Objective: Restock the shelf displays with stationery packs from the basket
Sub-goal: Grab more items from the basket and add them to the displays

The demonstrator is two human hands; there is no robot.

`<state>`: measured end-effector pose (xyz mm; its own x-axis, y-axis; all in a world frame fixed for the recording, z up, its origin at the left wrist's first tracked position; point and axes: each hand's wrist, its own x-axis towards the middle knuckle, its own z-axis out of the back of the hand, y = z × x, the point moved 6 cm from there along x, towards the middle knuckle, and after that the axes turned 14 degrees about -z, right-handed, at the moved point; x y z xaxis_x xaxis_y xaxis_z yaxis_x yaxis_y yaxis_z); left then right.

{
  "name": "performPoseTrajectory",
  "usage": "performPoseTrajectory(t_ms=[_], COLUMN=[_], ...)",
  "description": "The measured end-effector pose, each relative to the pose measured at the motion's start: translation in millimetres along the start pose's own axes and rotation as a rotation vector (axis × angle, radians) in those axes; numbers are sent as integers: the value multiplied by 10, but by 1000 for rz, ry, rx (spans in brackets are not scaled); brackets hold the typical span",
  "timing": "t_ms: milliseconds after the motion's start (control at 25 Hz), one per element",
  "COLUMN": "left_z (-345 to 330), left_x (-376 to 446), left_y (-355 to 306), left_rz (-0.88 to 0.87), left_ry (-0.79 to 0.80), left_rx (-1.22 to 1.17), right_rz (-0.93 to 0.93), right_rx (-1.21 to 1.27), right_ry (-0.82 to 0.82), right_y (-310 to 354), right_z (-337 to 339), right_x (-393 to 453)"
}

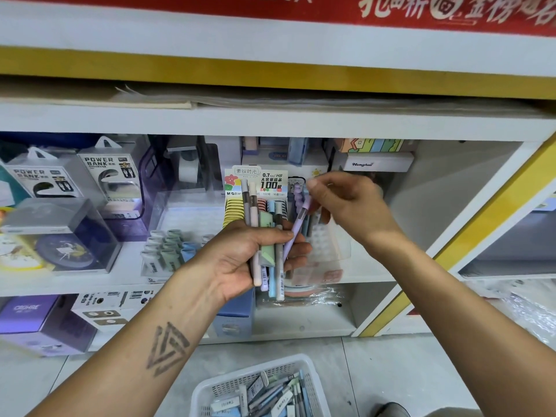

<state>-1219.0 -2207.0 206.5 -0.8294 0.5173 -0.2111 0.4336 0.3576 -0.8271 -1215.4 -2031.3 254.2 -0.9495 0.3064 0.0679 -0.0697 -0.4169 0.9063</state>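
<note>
1. White shelving with a yellow trim fills the view ahead of us, and the middle shelf [370,275] is where the work is going on.
2. We hold a bunch of pens [264,236] upright in our left hand [240,260], fingers wrapped round the barrels, in front of the pen display [261,188] that stands on that shelf.
3. Our right hand [346,203] pinches the upper end of a lilac pen [296,228], whose lower end is down among the bunch by our left fingers. Whether it is coming out of the bunch or only being straightened, we cannot tell.
4. We judge the step in hand to be feeding pens one at a time from the bunch into the display.
5. Next, we think, the lilac pen has to be lifted free of the others and lowered tip-first into a slot of the display; the slots sit behind our hands, so which one is free we cannot see.
6. Below us, on the floor, the white basket [204,389] holds more stationery packs, so much of the restocking is not yet done.
7. Further left on the shelf stand power bank boxes [108,176] and a tray of small rolls [168,245].
</note>
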Motion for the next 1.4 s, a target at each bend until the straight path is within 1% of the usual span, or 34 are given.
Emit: performPoseTrajectory(t_ms=[40,80,120,160,200,240,280,360,480,560,760,920,1040,1080,1120,1200,1240,1320,1400], left_z=[-10,-19,-20,-14,0,22,49,116,166,160,99,63,26,10,-6,-40,-53,-80,-78], left_x=[1,0,-1,-3,-1,-1,1,10,13,6,-24,-35,-53,-60,-66,-75,-76,-76,-67], left_y=[2,6,12,11,10,3,-13,-48,-70,-71,-63,-46,-45,-46,-47,-40,-37,-32,-27], left_rz=[-2,0,7,20,36,48,50,40,36,37,22,25,22,21,21,19,17,20,30], left_ry=[0,-1,-3,-7,-18,-31,-42,-66,-75,-57,-4,4,33,46,56,70,77,96,93], left_rx=[-3,-10,-17,-24,-35,-43,-42,-36,-52,-45,-40,-39,-44,-37,-27,-11,-9,-24,-53], right_rz=[-72,-101,-114,-123,-114,-85,-49,34,118,171,204,279,344,328,258,22,-66,-131,-148], right_rx=[125,198,253,306,331,314,262,73,-234,-352,-381,-500,-539,-480,-354,-21,96,185,285], right_ry=[122,187,185,120,21,-76,-146,-186,-99,-51,-24,13,-59,-77,-61,70,135,183,137], right_y=[-2,1,1,-1,1,8,16,49,15,4,4,-3,81,109,115,62,39,16,30], right_z=[-66,-100,-80,-2,114,226,303,308,82,-27,-96,-174,-152,-133,-107,-126,-164,-205,-128], right_x=[-27,-54,-58,-34,-5,10,18,-2,-79,-124,-178,-235,-257,-249,-232,-180,-174,-170,-143])
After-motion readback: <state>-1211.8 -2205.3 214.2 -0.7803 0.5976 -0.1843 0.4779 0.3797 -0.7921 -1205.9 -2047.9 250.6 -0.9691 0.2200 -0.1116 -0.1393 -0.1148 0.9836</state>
